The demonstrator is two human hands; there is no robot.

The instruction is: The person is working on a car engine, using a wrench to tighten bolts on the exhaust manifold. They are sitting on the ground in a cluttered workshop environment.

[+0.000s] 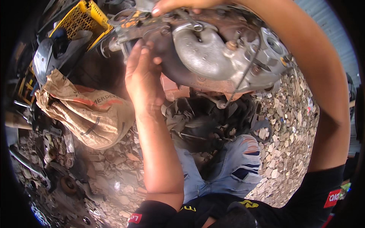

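A greasy engine block (173, 81) with a bulbous silver metal casting (201, 49) bolted on its side lies in front of me. My left hand (146, 74) is up against the block's left end, its fingers bent together around a small spot that they hide. Along the block's top edge lies my right hand (182, 5), partly cut off by the frame. One of its digits stretches over a pale metal piece (145, 5); what the other fingers do is hidden. Just below it rests a slim metal rod with a ring end (197, 27). A thin dark hose (249, 70) hangs down the casting.
A tan woven sack (91, 117) stands at the left, below a yellow plastic crate (85, 19) and a grey moulded part (43, 57). Loose metal parts (68, 184) litter the lower left. Dark cloth (194, 117) lies under the block. Gravel (283, 152) covers the ground.
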